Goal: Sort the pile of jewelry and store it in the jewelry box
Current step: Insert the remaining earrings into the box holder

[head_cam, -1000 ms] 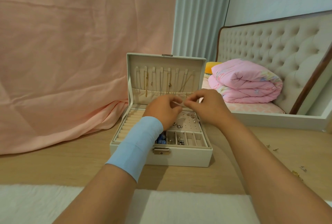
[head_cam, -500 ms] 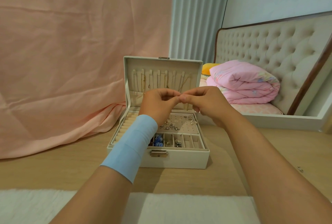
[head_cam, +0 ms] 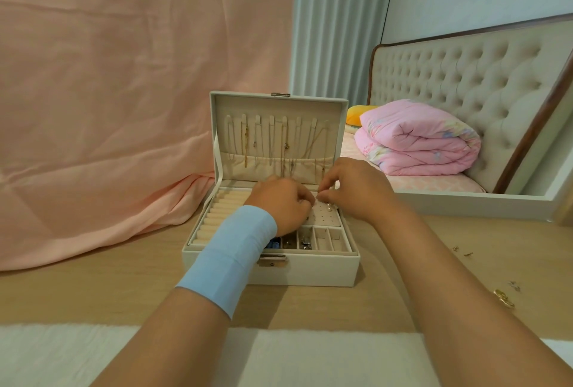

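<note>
While both forearms are reaching out over the rug (head_cam: 93,355), a blue band (head_cam: 229,256) is wrapping the left wrist. Loose pieces (head_cam: 504,298) are lying on the wooden surface (head_cam: 93,293) off to the right, well apart from the box (head_cam: 310,272), so the right hand (head_cam: 356,191) is sitting nearer to them than the left.

Inside the open box, small items are resting in the front slots (head_cam: 305,242), and the left wrist is covering most of the blue one there. Just behind the slots, the pegged panel (head_cam: 325,219) is lying with its long side running left to right, and 2 or 3 studs (head_cam: 328,207) are sitting in its holes.

The left hand (head_cam: 282,203) is curling over the panel's left half. Only its back is showing, so I cannot tell whether those fingers are holding anything. The right thumb and forefinger are pinching narrowly, tips pointing down and left. They are gripping what I judge to be an earring, itself too small to make out. The free holes are lying directly below and slightly right of that pinch, so the placing looks to be a short downward push by the right hand.

Farther back, chains (head_cam: 246,144) are hanging in the upright lid (head_cam: 338,126), their lower ends tucking into its pocket.
</note>
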Action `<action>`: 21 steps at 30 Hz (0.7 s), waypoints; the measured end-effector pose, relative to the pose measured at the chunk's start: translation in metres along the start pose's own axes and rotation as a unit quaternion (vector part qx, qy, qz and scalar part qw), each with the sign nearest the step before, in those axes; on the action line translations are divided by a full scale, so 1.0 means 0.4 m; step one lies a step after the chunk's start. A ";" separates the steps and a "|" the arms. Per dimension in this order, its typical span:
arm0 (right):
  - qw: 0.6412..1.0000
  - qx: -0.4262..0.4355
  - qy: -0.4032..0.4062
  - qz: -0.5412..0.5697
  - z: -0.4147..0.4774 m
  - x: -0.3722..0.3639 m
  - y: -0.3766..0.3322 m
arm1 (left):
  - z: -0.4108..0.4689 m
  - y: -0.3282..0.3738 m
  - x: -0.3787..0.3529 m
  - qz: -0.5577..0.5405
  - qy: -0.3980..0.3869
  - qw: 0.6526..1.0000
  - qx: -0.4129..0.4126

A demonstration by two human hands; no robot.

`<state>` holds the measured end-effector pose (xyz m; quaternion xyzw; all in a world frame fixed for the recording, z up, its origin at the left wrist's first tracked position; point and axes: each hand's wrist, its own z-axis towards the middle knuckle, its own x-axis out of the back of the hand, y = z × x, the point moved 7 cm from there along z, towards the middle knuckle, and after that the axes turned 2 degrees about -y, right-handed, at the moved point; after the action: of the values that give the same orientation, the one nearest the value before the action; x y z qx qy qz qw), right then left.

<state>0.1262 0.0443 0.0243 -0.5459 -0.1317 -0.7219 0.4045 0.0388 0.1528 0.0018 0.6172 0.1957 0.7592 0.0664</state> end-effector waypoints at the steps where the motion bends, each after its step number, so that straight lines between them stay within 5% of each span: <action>1: 1.000 0.003 0.000 -0.011 0.000 -0.001 -0.005 | 0.000 0.000 -0.001 -0.002 -0.006 1.000 0.000; 7: 0.999 0.016 -0.019 -0.024 -0.001 -0.010 -0.010 | 0.003 -0.007 -0.004 -0.018 -0.023 1.000 0.005; 14: 0.993 -0.013 -0.079 0.084 0.002 -0.018 0.015 | 0.013 -0.025 -0.017 -0.057 -0.017 0.998 0.024; 21: 0.985 -0.018 -0.037 0.168 -0.019 0.030 0.036 | -0.001 0.015 0.012 -0.047 0.023 0.999 -0.007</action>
<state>0.1308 0.0251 0.0285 -0.5943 -0.0398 -0.6249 0.5047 0.0381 0.1490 0.0081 0.5895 0.2209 0.7702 0.1023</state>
